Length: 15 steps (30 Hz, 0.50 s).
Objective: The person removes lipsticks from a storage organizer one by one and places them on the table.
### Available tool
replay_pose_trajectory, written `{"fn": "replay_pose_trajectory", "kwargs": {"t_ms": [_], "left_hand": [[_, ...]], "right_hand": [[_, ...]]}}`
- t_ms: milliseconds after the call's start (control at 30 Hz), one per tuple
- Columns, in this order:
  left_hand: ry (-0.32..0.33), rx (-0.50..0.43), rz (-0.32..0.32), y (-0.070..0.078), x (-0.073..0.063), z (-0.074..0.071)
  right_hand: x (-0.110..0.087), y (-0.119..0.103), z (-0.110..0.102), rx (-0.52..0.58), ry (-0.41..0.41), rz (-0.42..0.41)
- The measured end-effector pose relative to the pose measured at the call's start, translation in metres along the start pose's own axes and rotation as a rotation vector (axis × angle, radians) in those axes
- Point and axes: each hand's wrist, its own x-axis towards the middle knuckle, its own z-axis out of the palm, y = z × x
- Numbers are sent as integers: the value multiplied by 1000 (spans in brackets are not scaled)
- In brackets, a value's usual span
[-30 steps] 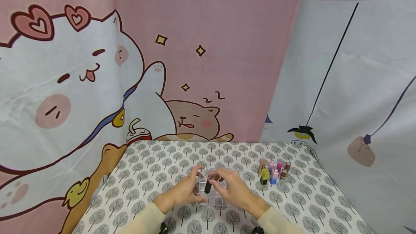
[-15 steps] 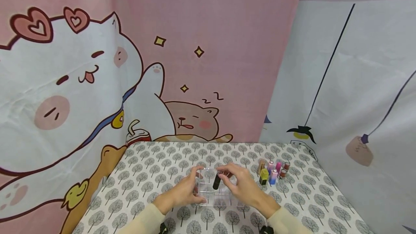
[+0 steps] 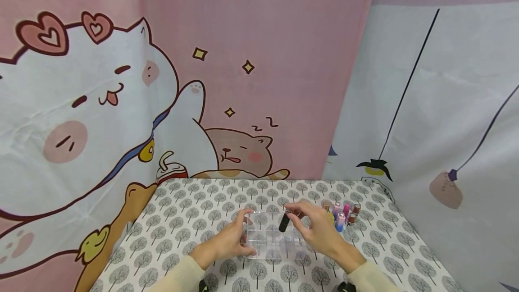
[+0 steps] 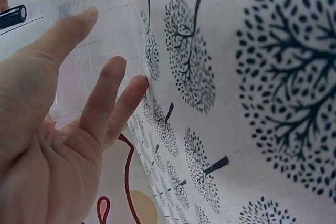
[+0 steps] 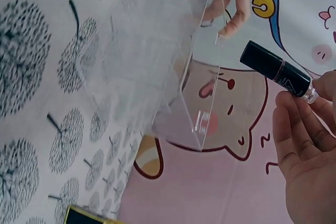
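Observation:
My right hand (image 3: pixel 322 233) pinches a black lipstick tube (image 3: pixel 284 223) by its clear end, thumb against fingertips. The tube is tilted above the right part of a clear divided organizer (image 3: pixel 273 252). In the right wrist view the lipstick (image 5: pixel 275 69) shows small pale lettering, and it is apart from the organizer's wall (image 5: pixel 205 93). At the organizer's left side my left hand (image 3: pixel 230 240) holds the box, thumb at the near corner and fingers at the far one. The left wrist view shows the left fingers (image 4: pixel 100 98) extended along the clear plastic.
Right of the organizer stand several cosmetics, among them a pink-and-blue tube (image 3: pixel 340 223), a magenta one (image 3: pixel 346 210) and brown-capped bottles (image 3: pixel 356 209). A yellow-and-black one (image 5: pixel 84 216) is partly hidden behind my right hand in the head view. A tree-print cloth (image 3: pixel 194 213) covers the table.
My right hand has moved right with the lipstick, from over the organizer's left part to over its right part. The left hand has stayed at the organizer's left side.

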Motion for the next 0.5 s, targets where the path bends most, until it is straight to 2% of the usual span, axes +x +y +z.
{"fn": "replay_pose_trajectory", "kwargs": {"t_ms": [300, 500], "left_hand": [[-1, -3, -4, -1, -1, 0], [-1, 3, -6, -1, -1, 0]], "right_hand": [[-4, 11, -18, -47, 58, -25], [-10, 19, -34, -76, 61, 33]]}}
